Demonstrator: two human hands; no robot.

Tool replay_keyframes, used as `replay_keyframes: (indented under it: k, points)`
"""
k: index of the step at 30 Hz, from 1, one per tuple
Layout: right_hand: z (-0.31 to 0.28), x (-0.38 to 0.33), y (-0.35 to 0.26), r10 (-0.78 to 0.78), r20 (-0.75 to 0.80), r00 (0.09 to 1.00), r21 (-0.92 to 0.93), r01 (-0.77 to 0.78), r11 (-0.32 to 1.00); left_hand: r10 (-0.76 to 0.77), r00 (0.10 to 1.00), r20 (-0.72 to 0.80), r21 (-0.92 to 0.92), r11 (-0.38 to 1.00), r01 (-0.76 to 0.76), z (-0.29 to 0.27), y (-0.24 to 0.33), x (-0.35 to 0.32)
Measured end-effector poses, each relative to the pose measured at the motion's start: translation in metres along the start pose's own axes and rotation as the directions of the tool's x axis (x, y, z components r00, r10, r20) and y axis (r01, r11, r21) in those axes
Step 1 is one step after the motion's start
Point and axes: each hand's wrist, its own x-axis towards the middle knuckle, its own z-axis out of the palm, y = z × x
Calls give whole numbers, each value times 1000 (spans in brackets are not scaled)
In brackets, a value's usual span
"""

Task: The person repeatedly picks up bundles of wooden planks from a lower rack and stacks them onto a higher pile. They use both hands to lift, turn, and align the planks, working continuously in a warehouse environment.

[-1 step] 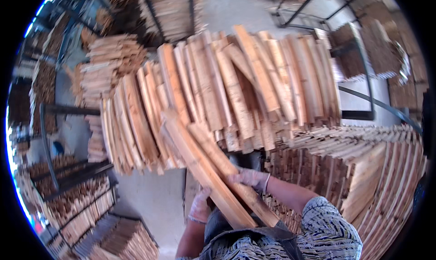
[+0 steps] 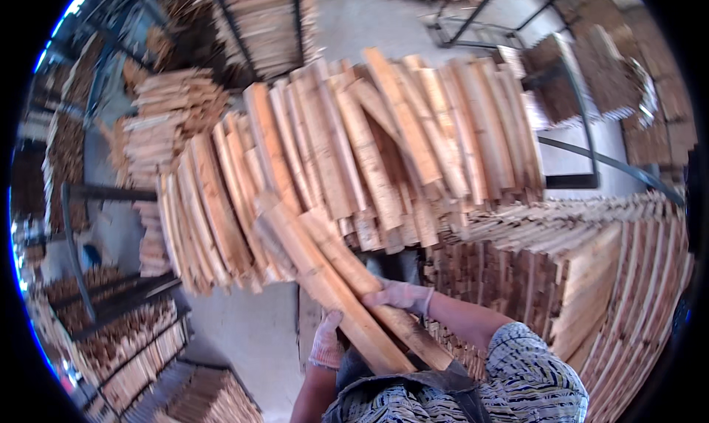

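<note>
Two long wooden boards slant side by side in front of my body, their near ends close to my apron (image 2: 443, 382). My left hand (image 2: 326, 340), in a pale glove, holds the left board (image 2: 325, 275) from its left edge; the fingers pass out of sight beneath it. On the right board (image 2: 351, 263), my gloved right hand (image 2: 399, 295) closes over the upper side. The far ends of both boards overlap the near edge of a wide pile of loose boards (image 2: 325, 142).
A dark metal frame (image 2: 111, 193) projects left of the pile, and another frame (image 2: 591, 128) stands at its right. Tightly stacked boards (image 2: 509, 283) rise close by my right arm. More wood stacks (image 2: 170, 120) stand at the left and back.
The pile and surroundings sit slightly lower and further left in the picture. Both hands keep hold of the two boards, which have hardly shifted relative to my body.
</note>
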Motion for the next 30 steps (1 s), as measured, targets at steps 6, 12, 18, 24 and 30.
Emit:
replay_keyframes:
  k: [6, 12, 18, 24, 30]
  points:
    - [53, -74, -62, -140, -25, 990, -52, 138, 989, 36, 999, 14, 102, 994, -37, 44, -2, -45]
    - [78, -202, -96, -596, -120, 794, -468, 485, 739, 404, 912, 68, 322, 856, -404, 88, 19, -104]
    - [159, -401, -92, -793, -332, 511, -777, 328, 537, 468, 774, 427, 412, 661, -627, 250, -48, -226]
    - [178, -537, -11, -944, -320, -77, -942, 129, 309, 114, 316, 942, 331, -154, -931, 309, -77, -170]
    - [161, -634, 60, -889, -190, -416, -950, -152, 273, -208, 62, 976, 203, 779, -593, 423, -239, -202]
